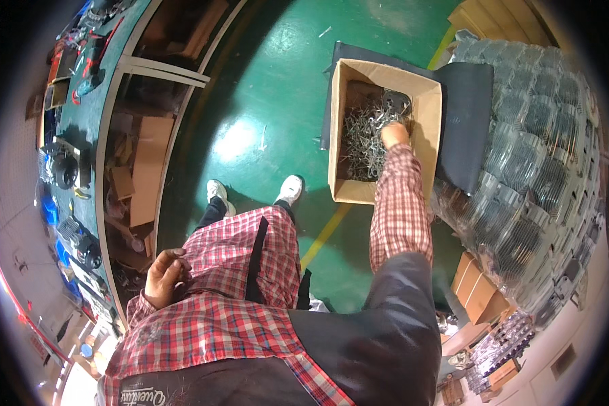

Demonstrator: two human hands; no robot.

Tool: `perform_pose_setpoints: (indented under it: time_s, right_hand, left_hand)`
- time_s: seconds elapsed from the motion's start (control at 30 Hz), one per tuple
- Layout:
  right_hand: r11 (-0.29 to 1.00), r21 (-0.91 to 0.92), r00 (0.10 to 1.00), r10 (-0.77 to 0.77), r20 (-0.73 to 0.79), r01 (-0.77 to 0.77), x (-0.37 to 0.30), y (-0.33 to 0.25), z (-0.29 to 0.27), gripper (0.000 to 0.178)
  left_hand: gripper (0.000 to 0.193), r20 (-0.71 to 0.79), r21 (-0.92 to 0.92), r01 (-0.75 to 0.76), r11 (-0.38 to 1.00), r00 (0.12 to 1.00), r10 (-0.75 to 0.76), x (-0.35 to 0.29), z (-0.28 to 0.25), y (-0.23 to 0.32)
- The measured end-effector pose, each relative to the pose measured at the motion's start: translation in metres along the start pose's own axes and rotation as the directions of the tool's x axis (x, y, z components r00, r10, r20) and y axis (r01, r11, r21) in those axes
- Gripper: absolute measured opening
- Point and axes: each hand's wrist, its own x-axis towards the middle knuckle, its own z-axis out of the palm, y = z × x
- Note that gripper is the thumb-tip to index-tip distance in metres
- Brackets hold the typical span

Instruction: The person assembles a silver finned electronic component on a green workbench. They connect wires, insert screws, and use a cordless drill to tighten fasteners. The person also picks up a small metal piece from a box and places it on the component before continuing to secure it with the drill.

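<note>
A cardboard box with raised walls stands ahead of me, right of the middle. Inside lies a heap of small, thin, shiny metal pieces, too tangled to name singly. My right hand reaches over the near wall into the heap. Its fingers are bent down into the pieces, and their tips are hidden. By the heap's far right side is a dark part with holes. My left hand hovers by my left side above the checked apron. Its fingers are half curled and slightly apart, with nothing visible in them.
Stacked finned metal parts under clear film rise along the right. A dark sheet lies under and beside the box. On the left runs a green-topped workbench with motors and tools, with cardboard on its lower shelves. A carton sits at right.
</note>
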Motion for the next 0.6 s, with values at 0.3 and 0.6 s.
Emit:
perform_pose_setpoints:
  time_s: [0.3,0.6]
  right_hand:
    - [0.992,0.024,0.919,-0.102,-0.381,0.12,-0.069,-0.011,0.018,0.018]
    - [0.983,-0.184,0.903,-0.099,-0.417,0.022,-0.088,-0.023,-0.029,0.02]
  left_hand:
    - [0.024,-0.029,-0.122,0.131,0.984,0.99,-0.135,0.007,0.003,-0.011]
    - [0.027,-0.069,-0.138,0.07,0.988,0.994,-0.08,0.005,-0.007,-0.007]
